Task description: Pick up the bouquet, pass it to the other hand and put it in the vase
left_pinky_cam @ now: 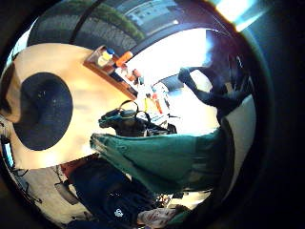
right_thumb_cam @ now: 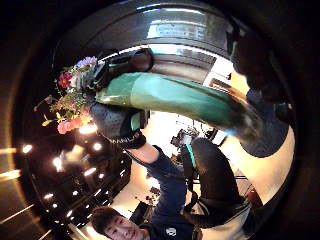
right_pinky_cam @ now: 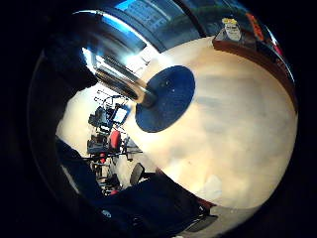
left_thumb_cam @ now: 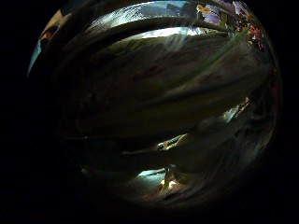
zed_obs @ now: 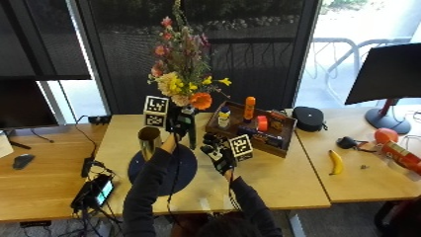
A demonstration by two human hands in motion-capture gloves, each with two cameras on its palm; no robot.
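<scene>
One bouquet (zed_obs: 181, 74) in left hand (zed_obs: 179, 123); one vase (zed_obs: 148, 140).

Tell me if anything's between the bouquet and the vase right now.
Nothing visible is. The left hand holds the bouquet upright above the table, and the vase stands just beside it on the dark mat, its mouth open. The right hand is off on the other side, away from the vase.
</scene>
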